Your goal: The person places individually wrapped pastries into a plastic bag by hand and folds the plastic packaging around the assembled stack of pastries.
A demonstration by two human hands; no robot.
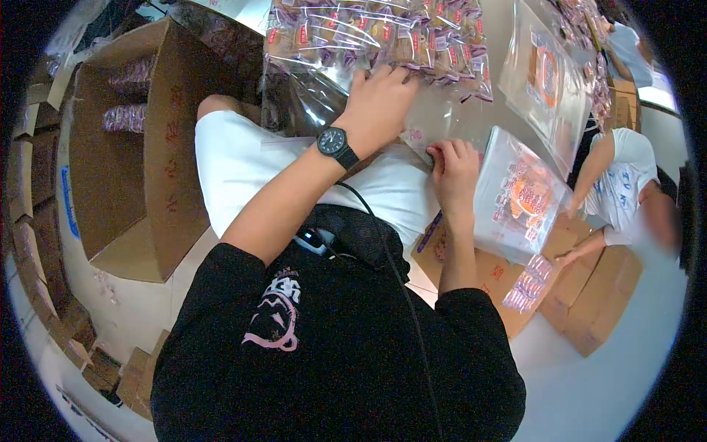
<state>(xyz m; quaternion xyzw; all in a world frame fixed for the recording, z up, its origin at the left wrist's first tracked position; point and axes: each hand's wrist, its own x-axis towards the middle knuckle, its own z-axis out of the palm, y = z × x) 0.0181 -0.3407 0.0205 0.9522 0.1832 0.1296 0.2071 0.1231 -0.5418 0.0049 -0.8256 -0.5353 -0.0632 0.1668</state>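
A clear bag (442, 110) lies across the tabletop, with rows of small wrapped packs (368, 37) at its far side. My left hand (379, 107), with a black watch on its wrist, has bent fingers closed on the bag by the near edge of the packs; its thumb is hidden. Lower and to the right, my right hand (454, 173) pinches the near edge of the clear bag between thumb and curled fingers. Just right of that hand is a stack of flat printed bags (519, 195).
An open cardboard box (121, 195) with some packs inside stands at left. More printed bags (545, 81) lie at upper right. A co-worker (622, 173) reaches in from the right, near a small bundle of packs (529, 283) and cardboard boxes (600, 302).
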